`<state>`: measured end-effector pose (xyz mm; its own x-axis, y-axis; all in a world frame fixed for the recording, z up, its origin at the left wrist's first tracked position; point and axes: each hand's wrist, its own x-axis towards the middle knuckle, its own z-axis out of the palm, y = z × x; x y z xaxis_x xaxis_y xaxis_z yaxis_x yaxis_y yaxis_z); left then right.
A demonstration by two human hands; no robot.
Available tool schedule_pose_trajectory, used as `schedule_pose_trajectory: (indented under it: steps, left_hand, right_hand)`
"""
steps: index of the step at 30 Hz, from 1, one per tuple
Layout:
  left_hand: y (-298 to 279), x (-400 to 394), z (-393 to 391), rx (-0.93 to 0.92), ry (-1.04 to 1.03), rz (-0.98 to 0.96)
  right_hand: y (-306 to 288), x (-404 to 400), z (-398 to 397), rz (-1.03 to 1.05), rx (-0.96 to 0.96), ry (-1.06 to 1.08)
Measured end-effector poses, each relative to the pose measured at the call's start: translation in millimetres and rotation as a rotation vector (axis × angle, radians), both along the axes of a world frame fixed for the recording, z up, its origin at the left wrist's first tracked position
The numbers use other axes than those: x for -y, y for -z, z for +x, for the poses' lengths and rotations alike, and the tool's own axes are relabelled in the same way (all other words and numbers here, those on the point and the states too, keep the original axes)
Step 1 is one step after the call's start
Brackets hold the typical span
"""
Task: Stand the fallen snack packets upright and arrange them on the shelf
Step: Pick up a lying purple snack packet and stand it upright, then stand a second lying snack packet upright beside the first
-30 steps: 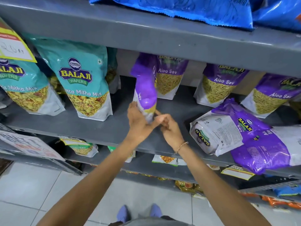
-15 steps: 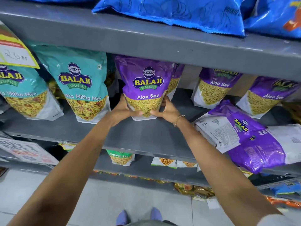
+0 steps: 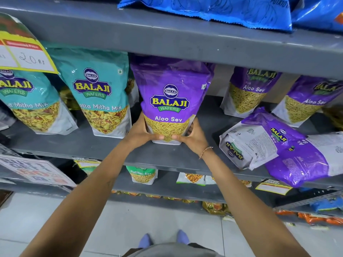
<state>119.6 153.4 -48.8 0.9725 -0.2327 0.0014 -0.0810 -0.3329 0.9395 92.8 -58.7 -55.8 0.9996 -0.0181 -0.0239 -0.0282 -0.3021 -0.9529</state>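
A purple Aloo Sev packet (image 3: 169,93) stands upright on the grey middle shelf (image 3: 104,145), label facing me. My left hand (image 3: 143,131) grips its lower left corner and my right hand (image 3: 191,136) its lower right corner, thumbs meeting on the front. To the right, two purple Aloo Sev packets lie fallen: one (image 3: 259,138) with its white back up, resting across another (image 3: 304,156) that overhangs the shelf's front edge. Two more Aloo Sev packets (image 3: 246,91) (image 3: 304,101) stand at the back right.
Two teal Khatta Mitha Mix packets (image 3: 100,93) (image 3: 31,101) stand left of the held packet. A yellow price tag (image 3: 24,52) hangs at the upper left. Blue chip bags (image 3: 213,8) lie on the shelf above. Smaller packets (image 3: 142,174) sit on the lower shelf.
The packet, edge-on in my hands a second ago, has been turned label-front and set standing next to the teal packets. Both hands moved to its lower corners.
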Motion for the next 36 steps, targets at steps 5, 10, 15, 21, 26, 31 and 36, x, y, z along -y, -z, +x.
schedule_pose_trajectory:
  steps: [5, 10, 15, 21, 26, 31, 36]
  left_hand:
    - [-4.5, -4.7, -8.8, -0.002, 0.008, 0.033]
    - [-4.6, -1.8, -40.0, 0.148, -0.109, -0.049]
    - [-17.1, 53.3, -101.2, 0.356, -0.342, -0.121]
    - [-39.6, 167.9, -63.8, 0.405, 0.187, 0.061]
    - [-44.4, 236.7, -26.0, 0.008, 0.143, 0.326]
    - [-29.6, 254.0, -16.1, -0.306, 0.233, 0.304]
    - [-22.4, 243.1, -23.1, -0.253, 0.144, 0.201]
  right_hand:
    - [-1.8, -8.0, -10.3, 0.010, -0.019, 0.013]
    - [-1.5, 0.5, -20.1, -0.062, -0.032, -0.080]
    - [-25.2, 38.9, -49.9, -0.175, 0.279, 0.480]
    - [-42.4, 100.0, -87.5, -0.210, 0.152, 1.227]
    - [-29.2, 139.0, -101.6, 0.173, -0.360, 1.146]
    - [-25.7, 158.2, -102.7, 0.410, -0.364, 0.824]
    - [-16.1, 161.5, -100.1, 0.437, -0.417, 0.720]
